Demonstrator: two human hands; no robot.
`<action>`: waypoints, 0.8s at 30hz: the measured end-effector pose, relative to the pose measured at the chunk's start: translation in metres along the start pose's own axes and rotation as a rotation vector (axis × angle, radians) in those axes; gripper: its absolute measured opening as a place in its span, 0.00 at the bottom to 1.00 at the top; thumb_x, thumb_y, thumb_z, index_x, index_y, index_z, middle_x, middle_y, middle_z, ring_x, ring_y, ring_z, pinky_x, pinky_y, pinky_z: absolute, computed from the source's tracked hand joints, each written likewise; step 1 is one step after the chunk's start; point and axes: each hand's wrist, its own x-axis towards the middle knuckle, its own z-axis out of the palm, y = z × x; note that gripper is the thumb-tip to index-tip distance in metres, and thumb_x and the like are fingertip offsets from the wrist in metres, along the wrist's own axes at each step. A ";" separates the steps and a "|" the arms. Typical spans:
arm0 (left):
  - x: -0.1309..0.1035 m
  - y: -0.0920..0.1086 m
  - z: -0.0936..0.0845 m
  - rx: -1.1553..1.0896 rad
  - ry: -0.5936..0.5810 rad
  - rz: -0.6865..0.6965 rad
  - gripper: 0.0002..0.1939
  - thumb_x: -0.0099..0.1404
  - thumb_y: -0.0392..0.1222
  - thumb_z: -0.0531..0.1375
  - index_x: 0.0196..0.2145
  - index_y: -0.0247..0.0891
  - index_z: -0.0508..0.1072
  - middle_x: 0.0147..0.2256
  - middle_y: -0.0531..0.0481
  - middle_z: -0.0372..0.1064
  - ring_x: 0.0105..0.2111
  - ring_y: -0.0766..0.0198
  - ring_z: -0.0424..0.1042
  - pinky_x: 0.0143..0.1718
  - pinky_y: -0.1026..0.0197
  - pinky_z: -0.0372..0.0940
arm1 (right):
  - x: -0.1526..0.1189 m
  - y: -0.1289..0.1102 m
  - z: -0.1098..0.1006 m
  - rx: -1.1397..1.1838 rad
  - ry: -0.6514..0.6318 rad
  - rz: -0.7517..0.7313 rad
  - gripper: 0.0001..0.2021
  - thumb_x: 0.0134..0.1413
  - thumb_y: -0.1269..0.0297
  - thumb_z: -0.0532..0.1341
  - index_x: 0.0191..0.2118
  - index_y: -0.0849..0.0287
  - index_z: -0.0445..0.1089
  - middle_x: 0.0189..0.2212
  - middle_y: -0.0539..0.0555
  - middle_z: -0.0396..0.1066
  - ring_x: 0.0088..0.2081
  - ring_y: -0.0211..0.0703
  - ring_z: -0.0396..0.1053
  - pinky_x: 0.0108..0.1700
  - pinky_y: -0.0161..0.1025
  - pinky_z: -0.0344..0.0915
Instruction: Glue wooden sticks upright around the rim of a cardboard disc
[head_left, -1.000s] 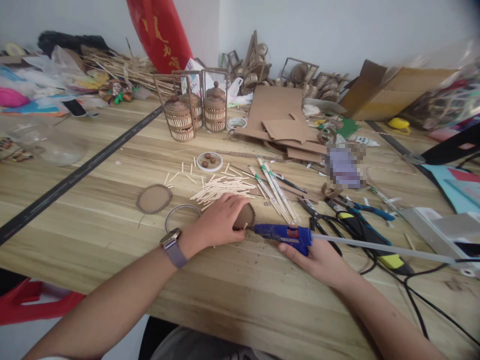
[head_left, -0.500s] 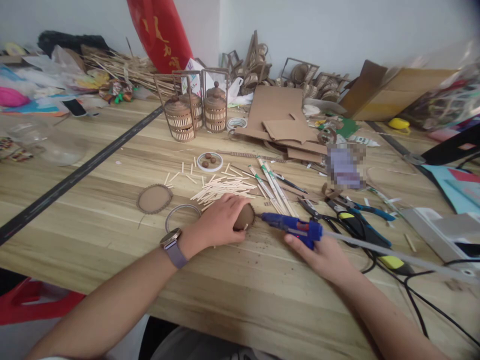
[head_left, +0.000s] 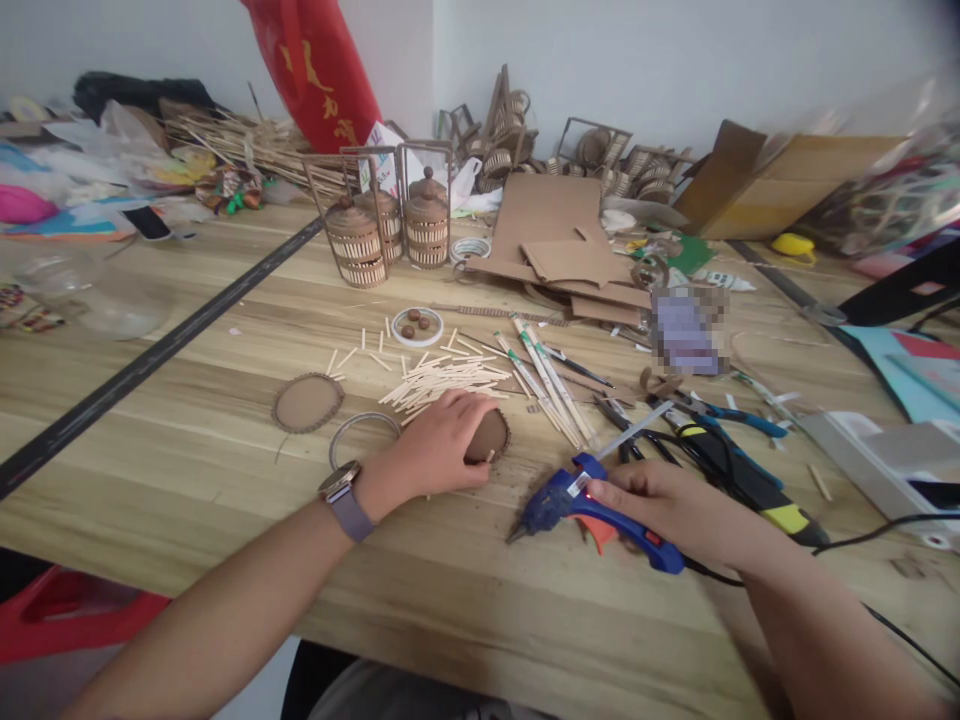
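Note:
My left hand (head_left: 450, 440) is closed around a small round cardboard disc (head_left: 490, 437) with a ridged rim, held tilted just above the table; a short pale stick shows by the fingertips. To the right, my right hand (head_left: 652, 500) grips a blue glue gun (head_left: 570, 500), its nozzle pointing down and left close to the tabletop, its orange trigger visible. A clear glue stick (head_left: 636, 430) juts from its back. Behind my left hand lies a pile of short wooden sticks (head_left: 442, 382). A ring (head_left: 364, 418) and another cardboard disc (head_left: 307, 403) rest to the left.
Scissors (head_left: 622, 420), pliers (head_left: 739, 415) and a black-yellow tool (head_left: 750, 480) lie right, beside a black cable. Farther back stand lidded stick baskets (head_left: 356, 240), cardboard sheets (head_left: 551, 220) and a tape ring (head_left: 418, 326) holding brown beads. A black strip (head_left: 195, 320) crosses the table.
My right hand has lowered and turned the glue gun, so its nozzle moved away from the disc and now points down-left. My left hand stays in place with the disc.

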 end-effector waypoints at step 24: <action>0.001 0.001 -0.001 0.043 -0.006 0.010 0.31 0.53 0.36 0.62 0.55 0.35 0.60 0.55 0.40 0.63 0.55 0.47 0.60 0.57 0.47 0.59 | 0.071 -0.046 0.002 -0.822 0.603 -0.008 0.11 0.60 0.69 0.52 0.35 0.61 0.72 0.37 0.63 0.75 0.39 0.52 0.74 0.33 0.38 0.62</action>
